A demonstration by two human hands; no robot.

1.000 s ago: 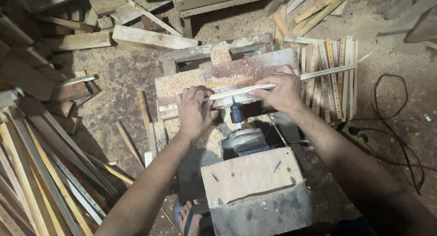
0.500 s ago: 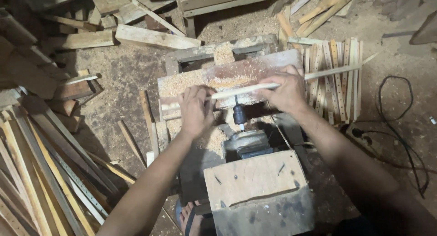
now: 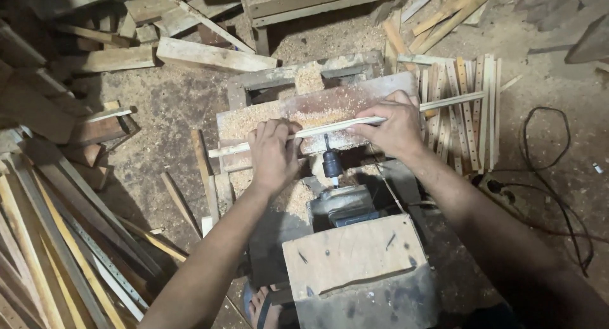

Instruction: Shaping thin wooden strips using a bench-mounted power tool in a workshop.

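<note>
Sawdust-covered work board (image 3: 279,116) near the middle, drill (image 3: 339,199) mounted at its near edge under a wooden block (image 3: 355,253). Stack of drilled slats (image 3: 466,110) beside the right edge. Thin wooden strip (image 3: 330,127) laid across the board, gripped by left hand (image 3: 274,154) and right hand (image 3: 393,123), both closed on it either side of the drill chuck (image 3: 332,166).

- Thin wooden strip (image 3: 342,125): pale, long and narrow, lying nearly level across the sawdust-covered board, its right end slightly higher, gripped near both ends.
- Drill chuck (image 3: 331,166): dark, pointing up at the strip's middle, bit tip meeting its near edge.
</note>
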